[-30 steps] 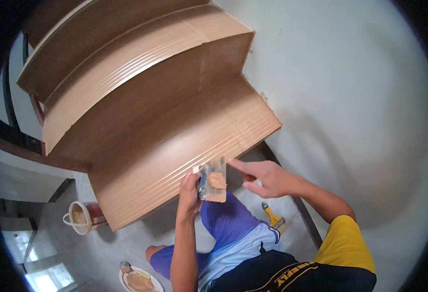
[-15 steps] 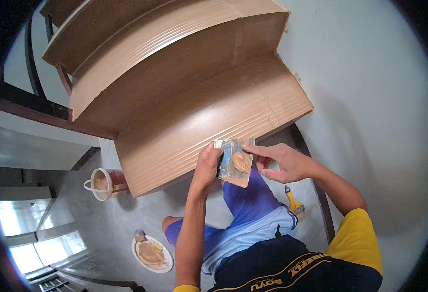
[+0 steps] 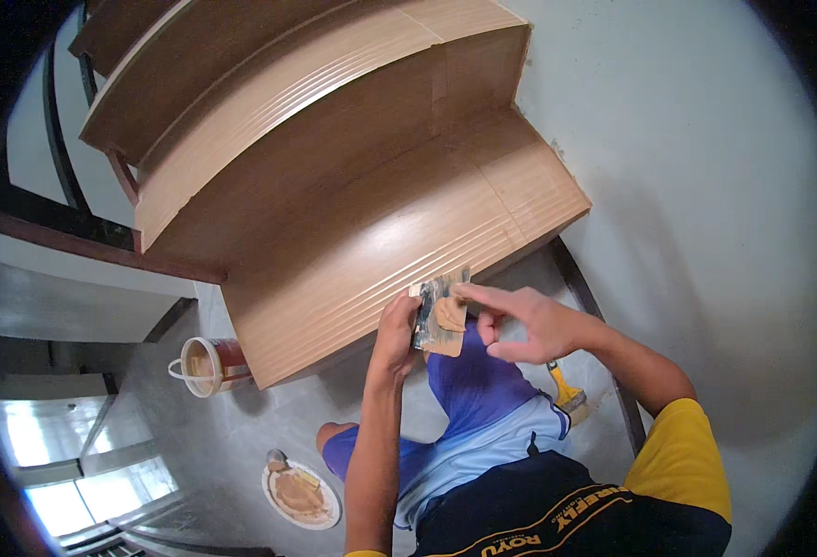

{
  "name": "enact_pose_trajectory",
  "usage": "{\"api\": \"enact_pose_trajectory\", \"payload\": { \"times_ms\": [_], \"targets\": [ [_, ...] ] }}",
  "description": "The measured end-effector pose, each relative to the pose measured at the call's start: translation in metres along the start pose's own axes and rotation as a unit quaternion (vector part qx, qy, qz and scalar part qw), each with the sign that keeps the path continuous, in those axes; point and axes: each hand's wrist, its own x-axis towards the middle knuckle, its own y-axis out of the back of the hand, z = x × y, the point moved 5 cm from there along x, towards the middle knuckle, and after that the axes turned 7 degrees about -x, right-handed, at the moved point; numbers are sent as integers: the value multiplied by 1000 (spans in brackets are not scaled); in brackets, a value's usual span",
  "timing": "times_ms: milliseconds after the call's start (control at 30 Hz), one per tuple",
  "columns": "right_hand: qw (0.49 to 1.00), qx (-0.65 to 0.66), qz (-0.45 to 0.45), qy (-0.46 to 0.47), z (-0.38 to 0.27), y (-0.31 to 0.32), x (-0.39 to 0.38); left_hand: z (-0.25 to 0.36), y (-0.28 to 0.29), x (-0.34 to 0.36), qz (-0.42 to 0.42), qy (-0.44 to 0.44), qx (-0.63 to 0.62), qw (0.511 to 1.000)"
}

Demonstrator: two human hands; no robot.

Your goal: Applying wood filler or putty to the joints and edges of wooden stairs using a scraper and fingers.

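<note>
Tan paste lies on a flat spreader gripped in the left hand. The half-open, empty right hand points toward the paste.

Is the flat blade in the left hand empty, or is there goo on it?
Not empty: a thick lump of tan paste sits on the flat blade in the left hand.

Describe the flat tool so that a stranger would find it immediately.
Find the brown stairs. Near the lowest step's front edge, the left hand holds a flat tool bearing a tan lump. Unlike the white plate on the floor, it is roughly rectangular.
</note>
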Motion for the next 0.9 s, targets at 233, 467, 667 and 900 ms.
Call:
{"api": "enact_pose_trajectory", "payload": {
  "times_ms": [233, 467, 667, 900],
  "targets": [
    [901, -370, 155, 165, -5, 5, -7, 6, 8, -3, 39, 27, -64, 997],
    [954, -186, 181, 153, 39, 6, 15, 13, 8, 7, 9, -41, 87, 995],
    [920, 170, 344, -74, 152, 90, 75, 22, 59, 13, 83, -41, -2, 996],
    [678, -287, 601, -311, 174, 206, 121, 32, 61, -3, 161, -77, -24, 984]
  ]
}}
